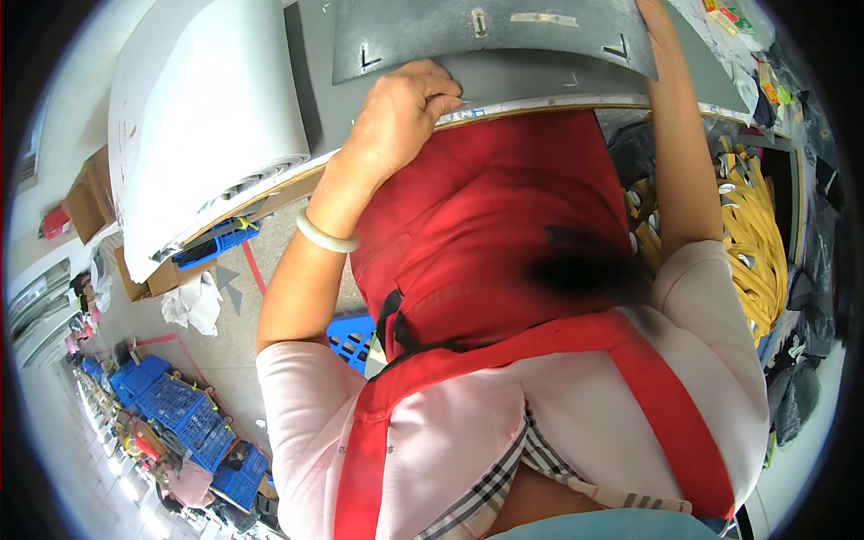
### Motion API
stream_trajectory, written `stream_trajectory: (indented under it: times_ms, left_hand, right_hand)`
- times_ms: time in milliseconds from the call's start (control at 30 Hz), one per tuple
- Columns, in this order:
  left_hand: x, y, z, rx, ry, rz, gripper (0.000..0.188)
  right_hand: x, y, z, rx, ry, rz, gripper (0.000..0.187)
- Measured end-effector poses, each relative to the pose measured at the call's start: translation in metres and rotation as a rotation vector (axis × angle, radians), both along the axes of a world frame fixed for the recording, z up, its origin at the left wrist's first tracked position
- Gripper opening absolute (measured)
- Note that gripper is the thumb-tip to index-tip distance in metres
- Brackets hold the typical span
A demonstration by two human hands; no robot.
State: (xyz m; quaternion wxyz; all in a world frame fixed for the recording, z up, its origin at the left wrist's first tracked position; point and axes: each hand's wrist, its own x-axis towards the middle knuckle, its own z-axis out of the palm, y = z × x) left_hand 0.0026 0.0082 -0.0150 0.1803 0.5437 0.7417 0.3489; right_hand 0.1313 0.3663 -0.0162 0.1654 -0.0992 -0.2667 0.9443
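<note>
A dark grey template sheet with black corner marks and strips of tape stands slightly raised over the grey worktable, its lower edge casting a shadow. My right hand is at the sheet's right edge and grips it; its fingertips are mostly out of sight. Below the sheet's lower left part, my left hand rests at the table's front edge. Its fingers are curled, with thumb and forefinger pinched together; whatever is between them is too small to make out.
A large roll of white sheet material lies on the table at the left. Yellow straps hang in a bundle at the right. Blue crates and cardboard boxes stand on the floor to the left. My red apron touches the table front.
</note>
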Motion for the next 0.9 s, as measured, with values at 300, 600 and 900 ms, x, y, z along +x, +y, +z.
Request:
stream_trajectory:
  times_ms: [300, 600, 900]
  left_hand:
    - [0.031, 0.037, -0.003, 0.141, 0.388, -0.150, 0.033]
    - [0.096, 0.207, -0.032, 0.094, 0.499, -0.240, 0.021]
    - [0.031, 0.211, -0.010, 0.344, 0.192, -0.009, 0.037]
  right_hand:
    - [0.023, -0.016, 0.033, 0.233, -0.248, -0.252, 0.050]
    - [0.035, 0.008, 0.021, 0.232, -0.135, -0.339, 0.055]
    - [0.069, 0.011, 0.018, 0.282, 0.004, -0.164, 0.060]
